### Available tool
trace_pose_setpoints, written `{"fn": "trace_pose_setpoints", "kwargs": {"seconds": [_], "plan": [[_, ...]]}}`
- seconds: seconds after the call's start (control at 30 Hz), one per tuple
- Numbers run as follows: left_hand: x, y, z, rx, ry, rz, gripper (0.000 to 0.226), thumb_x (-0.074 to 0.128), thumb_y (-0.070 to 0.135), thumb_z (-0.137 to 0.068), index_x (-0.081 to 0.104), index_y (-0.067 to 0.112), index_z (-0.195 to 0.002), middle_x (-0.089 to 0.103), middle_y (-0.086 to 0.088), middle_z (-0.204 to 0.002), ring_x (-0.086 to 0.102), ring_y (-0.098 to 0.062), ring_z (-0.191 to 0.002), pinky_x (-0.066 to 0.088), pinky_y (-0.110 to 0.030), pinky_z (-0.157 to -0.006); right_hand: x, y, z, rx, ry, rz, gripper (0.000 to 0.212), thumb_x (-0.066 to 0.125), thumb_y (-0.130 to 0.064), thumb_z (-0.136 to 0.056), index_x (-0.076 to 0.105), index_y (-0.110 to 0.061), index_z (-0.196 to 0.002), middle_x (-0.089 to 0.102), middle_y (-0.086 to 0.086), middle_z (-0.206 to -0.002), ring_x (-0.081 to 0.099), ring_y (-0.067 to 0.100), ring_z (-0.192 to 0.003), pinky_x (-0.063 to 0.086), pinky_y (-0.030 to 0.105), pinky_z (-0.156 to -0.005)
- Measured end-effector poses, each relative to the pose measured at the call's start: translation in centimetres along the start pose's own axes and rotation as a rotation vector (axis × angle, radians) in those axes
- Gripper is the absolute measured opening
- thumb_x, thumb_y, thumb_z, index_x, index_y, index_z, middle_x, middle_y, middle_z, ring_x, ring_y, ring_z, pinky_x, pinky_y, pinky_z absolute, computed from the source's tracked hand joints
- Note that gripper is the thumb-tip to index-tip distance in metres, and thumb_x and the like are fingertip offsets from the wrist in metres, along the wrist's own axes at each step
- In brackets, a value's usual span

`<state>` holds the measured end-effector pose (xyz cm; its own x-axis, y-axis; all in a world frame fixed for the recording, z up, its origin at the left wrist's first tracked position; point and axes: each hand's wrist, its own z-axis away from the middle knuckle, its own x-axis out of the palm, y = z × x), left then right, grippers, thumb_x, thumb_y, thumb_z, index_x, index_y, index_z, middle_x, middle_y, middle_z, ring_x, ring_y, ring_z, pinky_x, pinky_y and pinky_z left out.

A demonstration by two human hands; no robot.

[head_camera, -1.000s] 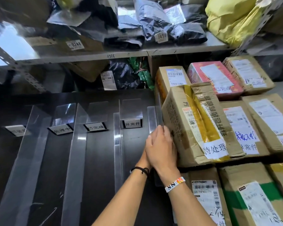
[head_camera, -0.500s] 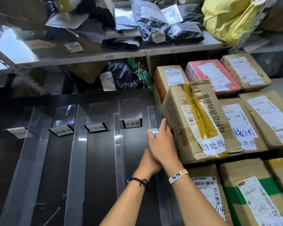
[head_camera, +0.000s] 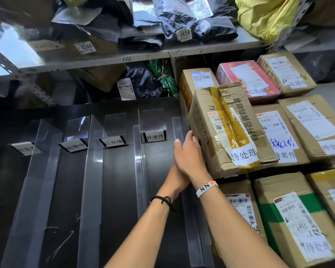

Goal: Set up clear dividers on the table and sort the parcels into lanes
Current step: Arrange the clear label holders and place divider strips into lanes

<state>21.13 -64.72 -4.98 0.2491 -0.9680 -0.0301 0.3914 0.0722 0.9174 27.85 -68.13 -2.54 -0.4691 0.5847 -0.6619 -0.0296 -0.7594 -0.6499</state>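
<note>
Clear acrylic dividers (head_camera: 91,171) on edge across the dark tabletop (head_camera: 116,209), four in all, running from the near edge toward the far edge, with lane labels (head_camera: 155,136) propped at the far end. Last divider (head_camera: 193,238) just beside the parcels (head_camera: 298,219) heaped along the right edge, and seemingly the piece in hand. Right hand (head_camera: 188,153) laid nearly flat along the left face of a tilted box (head_camera: 226,128), fingers (head_camera: 189,136) straight and touching that face close by the top of the last divider; gripping nothing, only pressing. Left hand (head_camera: 174,176) almost wholly hidden under the right, low beside the same divider; no telling whether open or curled round anything. Every parcel in view off to the right, none between dividers, so judged to be at the close of the setting-up step, with sorting not yet begun. Box marked 待处理, matching the leftmost label (head_camera: 23,148), well apart toward the far-left corner. Next, probably: steady the last divider, get both hands round the box, lift clear of the stack beneath, carry over all four upright strips without clipping them, set down in the leftmost lane. Worth minding: thin strips, likely easy to topple, and a box leaning on its neighbours.
</note>
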Motion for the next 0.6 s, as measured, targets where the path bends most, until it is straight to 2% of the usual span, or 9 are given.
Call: {"fn": "trace_pose_setpoints", "kwargs": {"seconds": [0.1,0.17,0.3,0.43,0.53,0.6], "plan": [[0.3,-0.8,0.6,-0.046,-0.013,-0.028,0.024,0.048,-0.008,-0.106,0.054,-0.008,-0.128,0.062,-0.012,-0.103,0.055,-0.01,-0.086,0.051,-0.01,-0.068,0.0,0.1,0.1,0.007,0.006,-0.004,0.072,0.038,-0.036,-0.111,0.006,-0.002,-0.165,0.017,0.018,-0.172,0.021,0.032,-0.157,0.019,0.039,-0.125],[0.5,-1.1,1.2,-0.086,-0.016,-0.077,0.025,0.05,-0.007,-0.105,0.056,-0.011,-0.129,0.061,-0.013,-0.104,0.053,-0.007,-0.081,0.048,-0.007,-0.063,0.0,0.1,0.1,0.007,0.005,-0.001,0.073,0.038,-0.037,-0.111,0.006,-0.001,-0.165,0.017,0.019,-0.172,0.022,0.033,-0.157,0.019,0.039,-0.125],[0.7,-1.7,1.9,-0.109,0.0,-0.103,0.018,0.051,-0.001,-0.106,0.06,0.002,-0.122,0.066,-0.003,-0.101,0.058,0.004,-0.076,0.05,-0.006,-0.063,0.0,-0.1,0.0,0.015,-0.008,0.0,0.075,0.038,-0.039,-0.111,0.004,-0.001,-0.165,0.013,0.018,-0.173,0.017,0.032,-0.159,0.016,0.04,-0.127],[0.8,-1.7,1.8,-0.118,-0.019,-0.077,0.017,0.05,-0.003,-0.105,0.058,0.011,-0.109,0.063,0.006,-0.09,0.058,0.02,-0.059,0.047,-0.005,-0.057,0.0,-0.4,0.0,0.008,-0.02,0.015,0.076,0.038,-0.04,-0.111,0.004,0.001,-0.165,0.012,0.019,-0.173,0.017,0.033,-0.159,0.016,0.041,-0.127],[0.8,-1.8,1.6,-0.146,-0.017,-0.051,0.028,0.047,-0.004,-0.106,0.058,0.021,-0.097,0.064,0.004,-0.09,0.061,0.017,-0.06,0.049,-0.008,-0.055,0.0,-0.4,0.1,0.004,-0.03,0.028,0.076,0.038,-0.039,-0.111,0.004,0.002,-0.164,0.015,0.02,-0.172,0.02,0.034,-0.157,0.019,0.041,-0.126],[0.7,-1.8,1.5,-0.173,-0.003,-0.025,0.027,0.048,0.002,-0.107,0.059,0.025,-0.097,0.067,0.005,-0.091,0.065,0.012,-0.063,0.05,-0.01,-0.055,0.0,-0.5,0.1,0.0,-0.035,0.037,0.077,0.038,-0.039,-0.111,0.003,0.003,-0.164,0.014,0.02,-0.172,0.02,0.034,-0.157,0.02,0.042,-0.126]]}}
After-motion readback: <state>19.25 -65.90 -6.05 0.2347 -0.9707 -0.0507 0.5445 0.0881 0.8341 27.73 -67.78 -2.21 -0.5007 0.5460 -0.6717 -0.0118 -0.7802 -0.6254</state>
